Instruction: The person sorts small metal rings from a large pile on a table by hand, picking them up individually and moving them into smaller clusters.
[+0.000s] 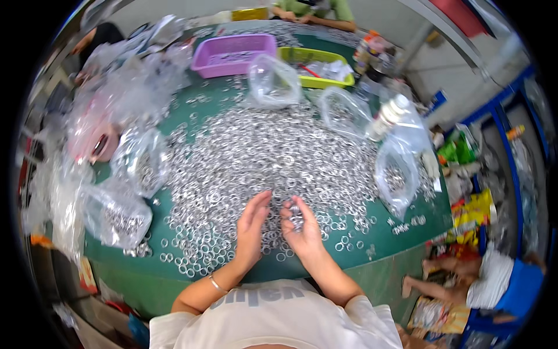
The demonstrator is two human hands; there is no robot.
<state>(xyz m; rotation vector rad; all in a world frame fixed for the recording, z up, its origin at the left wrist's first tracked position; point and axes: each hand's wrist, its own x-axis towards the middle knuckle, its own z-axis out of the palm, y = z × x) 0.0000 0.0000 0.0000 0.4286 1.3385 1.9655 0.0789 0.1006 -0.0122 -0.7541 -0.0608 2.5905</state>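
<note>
A wide heap of small silver metal rings (261, 157) covers the green table (407, 230). My left hand (251, 230) rests edge-on at the near side of the heap, fingers straight and together, touching the rings. My right hand (301, 228) is beside it, fingers curled around a small bunch of rings (294, 210) held just above the table. The two hands are a few centimetres apart. A thin bracelet sits on my left wrist.
Clear plastic bags partly filled with rings lie around the heap (116, 215) (397, 174) (273, 78). A purple basket (232, 53) and a yellow-green tray (317, 61) stand at the back. Another person's arms (317, 17) rest at the far edge; someone sits on the floor (488, 279) at right.
</note>
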